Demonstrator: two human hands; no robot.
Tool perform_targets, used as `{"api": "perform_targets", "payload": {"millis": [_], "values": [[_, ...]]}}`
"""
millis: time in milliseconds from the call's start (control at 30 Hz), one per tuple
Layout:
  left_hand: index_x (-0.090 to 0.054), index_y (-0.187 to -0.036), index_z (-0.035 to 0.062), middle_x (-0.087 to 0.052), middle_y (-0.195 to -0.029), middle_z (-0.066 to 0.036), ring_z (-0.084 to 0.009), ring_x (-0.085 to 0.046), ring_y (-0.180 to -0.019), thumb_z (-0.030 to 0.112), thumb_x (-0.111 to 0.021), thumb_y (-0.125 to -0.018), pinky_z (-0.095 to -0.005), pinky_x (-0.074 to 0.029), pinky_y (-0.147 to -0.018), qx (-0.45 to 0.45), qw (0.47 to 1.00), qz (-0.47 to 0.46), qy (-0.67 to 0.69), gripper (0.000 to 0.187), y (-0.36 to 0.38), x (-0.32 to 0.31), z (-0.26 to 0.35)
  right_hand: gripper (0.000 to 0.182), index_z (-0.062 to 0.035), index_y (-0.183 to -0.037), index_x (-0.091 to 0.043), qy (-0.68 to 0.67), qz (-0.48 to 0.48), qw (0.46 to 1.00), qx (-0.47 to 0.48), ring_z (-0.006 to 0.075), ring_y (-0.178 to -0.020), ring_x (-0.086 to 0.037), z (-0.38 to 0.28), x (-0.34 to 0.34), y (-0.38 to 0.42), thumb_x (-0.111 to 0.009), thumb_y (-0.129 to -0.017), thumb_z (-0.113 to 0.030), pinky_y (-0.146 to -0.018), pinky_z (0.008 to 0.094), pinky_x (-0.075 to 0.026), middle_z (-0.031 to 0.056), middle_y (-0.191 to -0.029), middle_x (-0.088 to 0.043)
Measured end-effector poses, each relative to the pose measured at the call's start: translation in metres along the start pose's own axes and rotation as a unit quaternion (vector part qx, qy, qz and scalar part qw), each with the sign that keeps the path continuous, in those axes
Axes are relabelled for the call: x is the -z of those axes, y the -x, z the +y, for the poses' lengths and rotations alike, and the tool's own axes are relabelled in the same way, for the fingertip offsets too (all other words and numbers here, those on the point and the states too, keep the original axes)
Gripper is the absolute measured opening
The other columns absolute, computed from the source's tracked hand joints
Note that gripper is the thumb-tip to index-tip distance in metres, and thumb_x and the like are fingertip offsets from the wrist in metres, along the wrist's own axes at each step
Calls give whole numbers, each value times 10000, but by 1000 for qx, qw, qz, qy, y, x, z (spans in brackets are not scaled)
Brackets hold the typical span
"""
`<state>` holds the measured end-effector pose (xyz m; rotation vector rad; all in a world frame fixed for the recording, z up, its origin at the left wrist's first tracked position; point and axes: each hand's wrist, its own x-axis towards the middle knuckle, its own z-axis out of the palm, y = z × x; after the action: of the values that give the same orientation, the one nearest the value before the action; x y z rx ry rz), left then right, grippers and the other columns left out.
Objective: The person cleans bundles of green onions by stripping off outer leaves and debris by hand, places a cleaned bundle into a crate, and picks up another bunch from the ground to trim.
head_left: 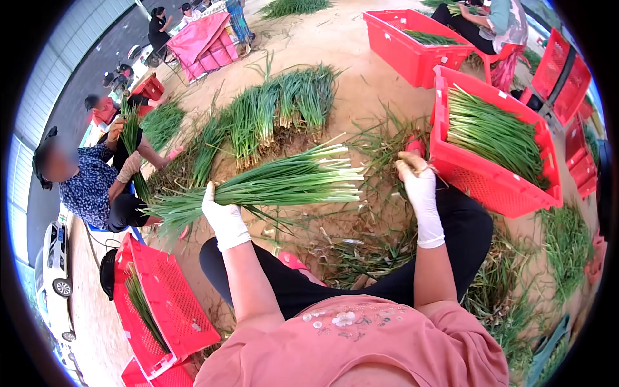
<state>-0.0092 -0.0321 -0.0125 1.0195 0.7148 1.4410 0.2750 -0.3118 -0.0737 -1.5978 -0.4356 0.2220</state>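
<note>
My left hand [222,216], in a white glove with the fingertips showing, is closed around a large bunch of garlic chives [290,177]. Their pale stem ends point right and the green leaf tips hang to the left. My right hand [418,177], gloved the same way, is apart from the bunch, near the corner of a crate. Its fingers are pinched together with a pale, dry-looking scrap at them, too small to make out. Beyond the bunch, untrimmed chives [277,109] lie in a row on the ground, roots toward me.
A red crate [493,148] of chives stands at right, another red crate [412,48] behind it. At lower left is a red crate [167,297]. Leaf scraps [367,251] litter the ground around my legs. A person [97,171] sits at left holding chives; others work farther back.
</note>
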Motion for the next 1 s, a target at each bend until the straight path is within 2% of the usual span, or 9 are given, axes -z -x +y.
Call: {"api": "perform_targets", "payload": {"millis": [133,367,433,567,633,833,867,900,1000], "values": [[-511,-1023,-36,-554,-940,-103,-183,-556,-806,-35,-443,-870,-313,-504,-728,97,982,-6,162,167,-8,8,-2,224,-106,-902,-679,280,-26,917,284,281,-826,-593,-44,-59,28,-676,-727,-246,-782,402,-437,113,-843,-650],[-545,-927,-8,-564,-875,-83,-182,-556,-814,88,-479,-896,-308,-481,-781,59,981,-1,183,121,0,0,14,133,-108,-773,-693,265,-116,901,323,256,-677,-575,-29,-81,54,-687,-694,-214,-655,362,-444,96,-704,-605],[-543,-894,-9,-560,-837,-85,-185,-550,-784,107,-484,-894,-311,-478,-754,65,982,1,178,130,3,-6,21,89,-79,-783,-693,120,-177,961,172,206,-663,-584,-27,-81,59,-671,-736,-152,-614,306,-453,107,-701,-616],[-543,-838,-4,-555,-784,-91,-197,-544,-747,132,-499,-885,-322,-472,-726,83,976,9,201,150,7,-15,29,118,-16,-826,-677,100,-273,957,2,154,-706,-589,-38,-73,66,-630,-788,-117,-632,271,-452,119,-734,-643],[-543,-819,4,-557,-775,-92,-204,-544,-743,144,-517,-875,-332,-470,-733,97,973,19,210,154,5,-16,31,158,39,-859,-649,-99,-240,948,-185,127,-715,-584,-21,-79,63,-605,-808,-103,-642,270,-449,124,-780,-659],[-543,-813,12,-559,-782,-84,-203,-552,-753,163,-539,-867,-340,-471,-743,93,973,18,210,161,2,-3,27,120,25,-841,-603,35,-55,992,-107,77,-564,-488,42,-72,40,-512,-856,-52,-514,218,-388,31,-716,-611],[-543,-813,12,-559,-782,-84,-203,-552,-753,163,-539,-867,-340,-471,-743,92,973,18,209,161,-1,1,27,120,18,-842,-600,159,-1,986,38,80,-562,-490,69,-56,26,-498,-850,-45,-508,217,-381,33,-708,-610],[-542,-816,14,-559,-782,-82,-202,-552,-756,156,-539,-866,-338,-473,-744,94,972,29,215,151,-5,6,27,134,19,-816,-608,27,35,998,-36,92,-581,-516,84,-42,13,-493,-842,-46,-533,228,-402,39,-686,-606],[-541,-831,16,-560,-786,-77,-199,-553,-768,135,-539,-865,-331,-481,-747,96,972,23,213,123,-2,7,35,323,12,-703,-629,240,-19,964,-112,161,-678,-613,5,-12,14,-640,-780,-302,-633,266,-458,128,-722,-632]]}}
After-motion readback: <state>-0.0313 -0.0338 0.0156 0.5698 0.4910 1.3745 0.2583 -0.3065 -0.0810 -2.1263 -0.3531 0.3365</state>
